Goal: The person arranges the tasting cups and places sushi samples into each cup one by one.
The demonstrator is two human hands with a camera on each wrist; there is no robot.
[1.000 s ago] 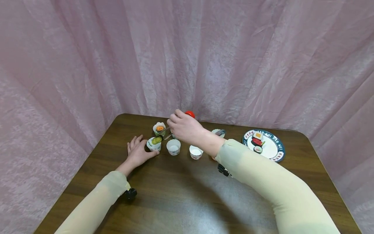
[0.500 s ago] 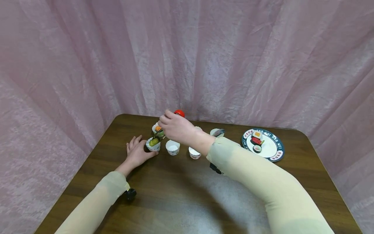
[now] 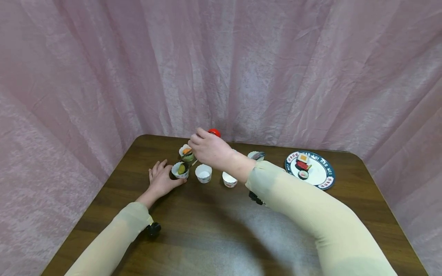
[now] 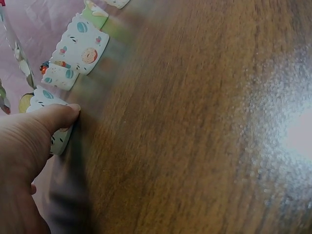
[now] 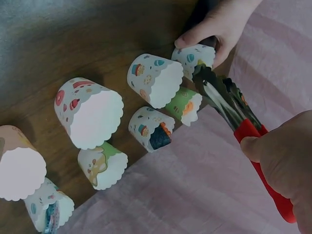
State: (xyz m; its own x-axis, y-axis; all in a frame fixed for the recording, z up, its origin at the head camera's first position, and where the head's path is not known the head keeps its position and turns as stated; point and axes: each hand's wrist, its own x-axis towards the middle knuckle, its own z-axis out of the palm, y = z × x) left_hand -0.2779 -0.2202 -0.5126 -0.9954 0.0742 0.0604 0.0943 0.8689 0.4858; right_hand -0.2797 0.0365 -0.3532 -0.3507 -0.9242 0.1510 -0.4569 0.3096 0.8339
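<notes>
My left hand point(image 3: 162, 179) holds a small patterned paper cup point(image 3: 183, 176) between thumb and fingers at the left of the row. A green-yellow piece point(image 3: 181, 169) with a dark edge shows in that cup's mouth. Red-handled tongs point(image 5: 247, 129) are gripped in my right hand point(image 3: 214, 151), which reaches across from the right. In the right wrist view, their metal tips point(image 5: 204, 75) are at the mouth of the held cup. Whether the tips still pinch the green piece cannot be told.
More paper cups stand alongside: a white one point(image 3: 203, 177), another point(image 3: 229, 183), a green one with an orange piece point(image 5: 189, 109), and one with a dark-wrapped piece point(image 5: 159, 139). A blue-rimmed plate point(image 3: 319, 176) with toy sushi point(image 3: 302, 165) sits right. A pink curtain point(image 3: 221, 69) hangs behind.
My right hand has moved left with the tongs, taking the green-yellow piece from above the cup's rim lower into its mouth. My left hand stays on the cup.
</notes>
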